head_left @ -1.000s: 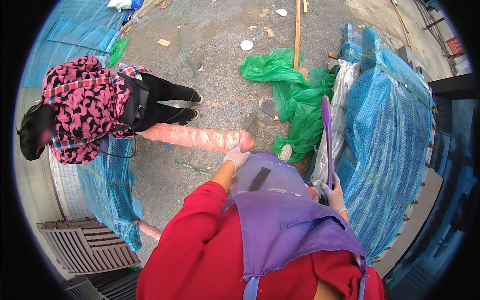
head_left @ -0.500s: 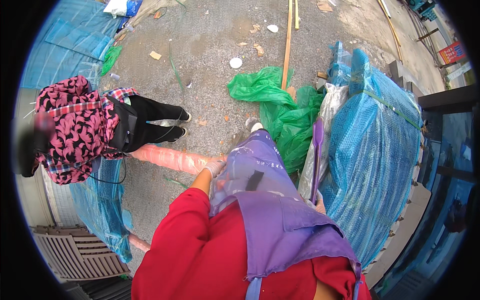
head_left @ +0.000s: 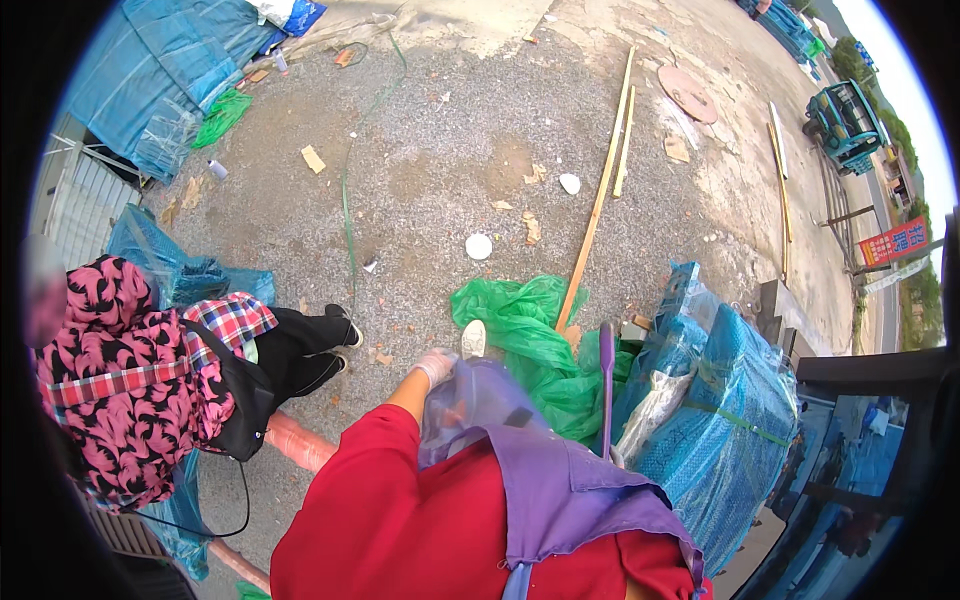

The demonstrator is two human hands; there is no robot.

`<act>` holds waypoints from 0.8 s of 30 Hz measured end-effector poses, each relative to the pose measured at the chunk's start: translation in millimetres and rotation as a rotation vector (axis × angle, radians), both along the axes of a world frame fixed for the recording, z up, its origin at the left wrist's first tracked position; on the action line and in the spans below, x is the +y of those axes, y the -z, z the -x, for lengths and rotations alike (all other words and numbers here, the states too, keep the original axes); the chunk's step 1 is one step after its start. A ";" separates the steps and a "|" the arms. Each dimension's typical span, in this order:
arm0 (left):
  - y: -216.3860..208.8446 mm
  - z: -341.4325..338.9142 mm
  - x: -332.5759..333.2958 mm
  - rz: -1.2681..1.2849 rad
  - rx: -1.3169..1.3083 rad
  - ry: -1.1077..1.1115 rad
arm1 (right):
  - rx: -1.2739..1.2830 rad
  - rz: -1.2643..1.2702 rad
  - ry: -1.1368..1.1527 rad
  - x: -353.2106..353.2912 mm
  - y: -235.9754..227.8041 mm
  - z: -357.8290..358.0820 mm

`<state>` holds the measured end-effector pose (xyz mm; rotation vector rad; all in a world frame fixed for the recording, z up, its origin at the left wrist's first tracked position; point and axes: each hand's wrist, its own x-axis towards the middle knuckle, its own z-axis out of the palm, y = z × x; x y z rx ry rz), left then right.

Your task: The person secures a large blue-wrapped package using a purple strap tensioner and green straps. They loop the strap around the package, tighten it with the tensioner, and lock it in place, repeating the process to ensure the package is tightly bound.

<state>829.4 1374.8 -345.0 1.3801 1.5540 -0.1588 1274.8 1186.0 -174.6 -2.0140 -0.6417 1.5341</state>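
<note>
My left hand [head_left: 434,367], in a thin whitish glove, is closed at the edge of a clear plastic bag [head_left: 452,405] that hangs against my purple apron [head_left: 560,490]; reddish items show dimly through the plastic. Right of the apron stands a long, thin purple tool [head_left: 607,390], upright, its kind unclear. Only a sliver of my right hand [head_left: 617,458] shows at the tool's lower end, closed around it as far as I can make out. Crumpled green plastic sheeting [head_left: 520,320] lies on the ground by my white shoe [head_left: 474,340].
At my left a person [head_left: 150,370] in a pink-and-black patterned top stands by a pink plastic-wrapped roll [head_left: 298,440]. Blue-wrapped stacks [head_left: 715,430] rise close on my right. Ahead, long wooden strips [head_left: 603,190] and a white disc [head_left: 479,246] lie on the gravel.
My view has tilted up, showing more ground ahead, a parked vehicle and the road. One white shoe has come forward beside the green sheeting. Both hands keep much the same place before my body.
</note>
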 end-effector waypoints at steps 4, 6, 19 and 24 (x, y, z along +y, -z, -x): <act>-88.5 27.9 126.0 -0.051 0.027 -0.179 | -0.022 0.089 -0.042 117.9 -50.2 44.4; -85.3 61.7 159.1 -0.074 0.091 -0.281 | -0.033 0.118 -0.104 166.2 -61.9 60.6; -63.5 195.6 113.4 0.203 -0.222 -1.355 | 0.013 -0.042 -0.743 521.5 52.3 217.0; -23.4 219.4 180.5 0.077 -0.338 -1.513 | 0.040 -0.002 -0.984 657.3 81.9 323.6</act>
